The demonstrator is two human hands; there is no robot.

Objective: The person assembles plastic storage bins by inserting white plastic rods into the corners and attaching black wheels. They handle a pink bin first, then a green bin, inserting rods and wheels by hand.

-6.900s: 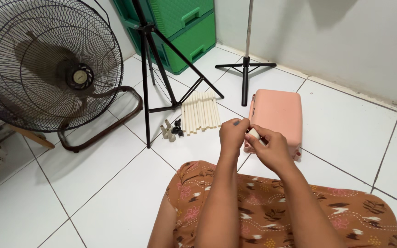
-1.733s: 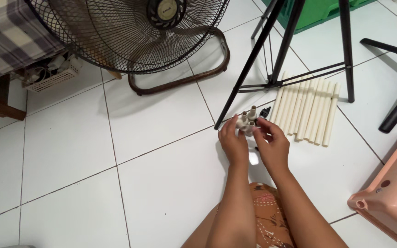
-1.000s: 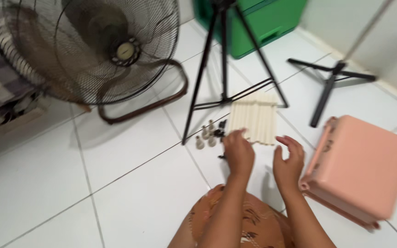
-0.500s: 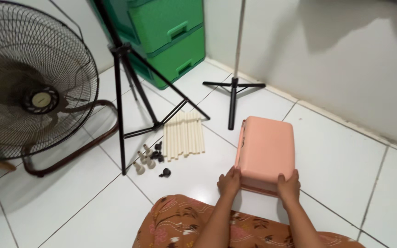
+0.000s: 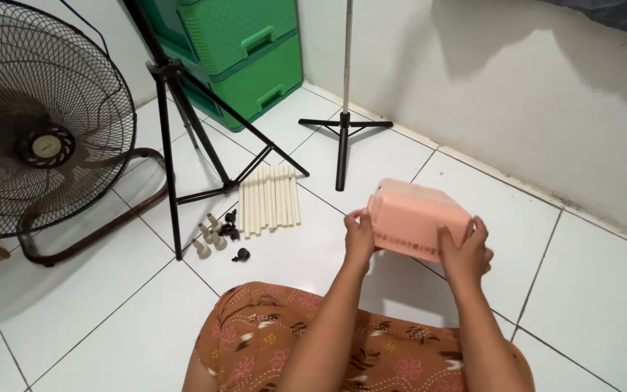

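Observation:
A peach plastic crate (image 5: 414,218) is held off the white tiled floor, tilted with its near side toward me. My left hand (image 5: 360,232) grips its left end and my right hand (image 5: 466,250) grips its right end. On the floor to the left lies a row of cream tubes (image 5: 270,197). Beside them stand cream connector pieces (image 5: 207,238) and small black parts (image 5: 231,226); one black part (image 5: 241,255) lies apart, nearer to me.
A black tripod (image 5: 181,123) stands over the tubes. A large black floor fan (image 5: 34,127) is at the left. Green plastic drawers (image 5: 244,54) sit in the corner. A thin stand with a black base (image 5: 344,123) is near the wall. My patterned brown clothing (image 5: 284,337) fills the bottom.
Both hands left the small parts by the tubes and went to the peach crate. They took hold of its ends and lifted and tilted it off the floor.

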